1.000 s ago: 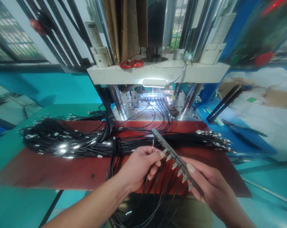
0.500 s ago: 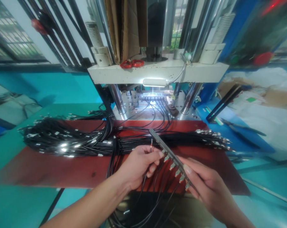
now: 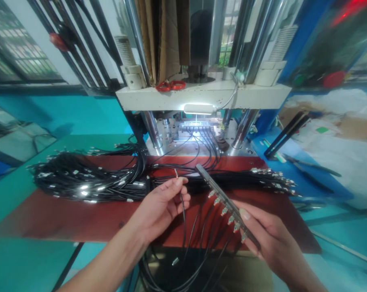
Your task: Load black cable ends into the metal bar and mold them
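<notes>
Between thumb and fingers, my left hand (image 3: 163, 207) pinches a thin black cable (image 3: 184, 217) just below its end, and the bare metal tip points up. My right hand (image 3: 267, 233) is closed around the lower end of a long dark metal strip (image 3: 216, 192), which slants up to the left. Several small metal connectors (image 3: 224, 211) sit in a row along the strip's near edge, with black cables hanging below them. A gap separates the cable tip from the strip. Some fingers of my right hand are hidden behind the strip.
A large bundle of black cables (image 3: 89, 178) lies across the reddish-brown board (image 3: 65, 219). Behind it stands a press with a white crossbeam (image 3: 247, 97) and a lit lower plate (image 3: 168, 142) holding another cabled strip. Dark tweezers (image 3: 311, 164) rest on the blue surface at right.
My left hand has moved left, away from the strip, with the cable end still pinched. The strip in my right hand has shifted slightly right. The view has tilted a little.
</notes>
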`<move>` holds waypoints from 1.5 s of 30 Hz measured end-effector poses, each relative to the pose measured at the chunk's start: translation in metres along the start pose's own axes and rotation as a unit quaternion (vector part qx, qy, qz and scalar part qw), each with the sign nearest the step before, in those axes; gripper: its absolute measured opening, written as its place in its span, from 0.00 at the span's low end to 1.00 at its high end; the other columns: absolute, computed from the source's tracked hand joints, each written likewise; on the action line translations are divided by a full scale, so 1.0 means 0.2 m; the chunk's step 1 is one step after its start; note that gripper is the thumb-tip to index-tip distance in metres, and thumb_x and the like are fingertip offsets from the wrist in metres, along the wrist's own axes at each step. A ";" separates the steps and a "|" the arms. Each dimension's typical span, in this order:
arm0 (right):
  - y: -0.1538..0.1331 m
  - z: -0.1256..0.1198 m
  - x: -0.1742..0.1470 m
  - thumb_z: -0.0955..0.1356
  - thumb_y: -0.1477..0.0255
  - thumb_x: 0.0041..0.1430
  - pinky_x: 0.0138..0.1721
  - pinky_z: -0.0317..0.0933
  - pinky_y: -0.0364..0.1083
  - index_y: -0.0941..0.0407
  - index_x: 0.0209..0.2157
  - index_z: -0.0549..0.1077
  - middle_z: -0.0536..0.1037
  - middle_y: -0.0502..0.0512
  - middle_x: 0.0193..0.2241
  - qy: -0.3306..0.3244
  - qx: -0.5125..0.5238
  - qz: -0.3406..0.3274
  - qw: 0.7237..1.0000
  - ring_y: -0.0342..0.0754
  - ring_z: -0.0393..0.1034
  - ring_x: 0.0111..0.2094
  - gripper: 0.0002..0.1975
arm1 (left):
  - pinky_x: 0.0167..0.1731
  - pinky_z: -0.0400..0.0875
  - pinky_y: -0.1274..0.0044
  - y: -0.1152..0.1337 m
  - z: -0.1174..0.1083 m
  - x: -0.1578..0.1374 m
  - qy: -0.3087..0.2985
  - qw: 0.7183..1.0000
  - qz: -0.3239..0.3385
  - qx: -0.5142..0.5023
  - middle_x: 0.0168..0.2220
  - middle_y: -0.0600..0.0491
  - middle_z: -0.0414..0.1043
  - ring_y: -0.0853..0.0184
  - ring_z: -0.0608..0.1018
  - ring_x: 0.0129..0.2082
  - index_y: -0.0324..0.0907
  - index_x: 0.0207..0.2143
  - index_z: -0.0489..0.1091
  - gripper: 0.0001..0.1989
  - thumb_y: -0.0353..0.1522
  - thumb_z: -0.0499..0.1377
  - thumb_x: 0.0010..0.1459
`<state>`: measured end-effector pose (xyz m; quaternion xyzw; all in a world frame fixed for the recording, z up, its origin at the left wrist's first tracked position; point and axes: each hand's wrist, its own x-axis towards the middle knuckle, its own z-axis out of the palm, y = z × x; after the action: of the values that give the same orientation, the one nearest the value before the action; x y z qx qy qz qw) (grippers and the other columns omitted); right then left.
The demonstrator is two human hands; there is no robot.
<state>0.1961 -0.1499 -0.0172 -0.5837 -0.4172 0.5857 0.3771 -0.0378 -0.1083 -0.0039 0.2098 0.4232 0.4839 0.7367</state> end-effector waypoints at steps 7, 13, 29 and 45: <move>-0.02 0.00 0.00 0.67 0.53 0.57 0.23 0.66 0.36 0.51 0.54 0.73 0.79 0.56 0.41 -0.007 0.003 0.034 0.999 0.49 0.73 0.37 0.26 | 0.21 0.61 0.82 -0.06 0.03 -0.01 0.002 0.990 -0.018 0.136 0.24 0.56 0.65 0.76 0.67 0.21 0.37 0.38 0.75 0.15 0.40 0.62 0.56; -0.01 -0.01 0.01 0.64 0.52 0.59 0.26 0.69 0.41 0.51 0.51 0.76 0.79 0.57 0.40 -0.034 -0.051 -0.016 0.998 0.51 0.74 0.35 0.26 | 0.17 0.53 0.82 -0.10 0.07 0.00 -0.007 0.946 0.026 0.324 0.19 0.58 0.61 0.76 0.62 0.17 0.37 0.26 0.73 0.16 0.42 0.60 0.56; 0.01 -0.02 0.02 0.63 0.54 0.61 0.16 0.49 0.39 0.53 0.54 0.73 0.74 0.52 0.26 -0.074 -0.103 -0.062 0.990 0.38 0.54 0.17 0.25 | 0.16 0.54 0.82 -0.11 0.05 0.01 -0.022 0.938 0.017 0.345 0.18 0.59 0.59 0.75 0.60 0.17 0.39 0.25 0.71 0.16 0.43 0.59 0.55; -0.01 -0.06 0.04 0.60 0.61 0.66 0.47 0.69 0.49 0.47 0.59 0.68 0.74 0.56 0.51 -0.138 -0.215 -0.138 0.957 0.54 0.71 0.48 0.21 | 0.20 0.58 0.81 -0.09 0.04 0.03 -0.059 0.965 -0.006 0.257 0.22 0.56 0.67 0.76 0.65 0.18 0.37 0.23 0.71 0.15 0.40 0.61 0.54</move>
<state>0.2070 -0.1415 -0.0177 -0.5013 -0.6575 0.4997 0.2584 -0.0197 -0.1102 -0.0152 0.4178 0.4907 0.3414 0.6842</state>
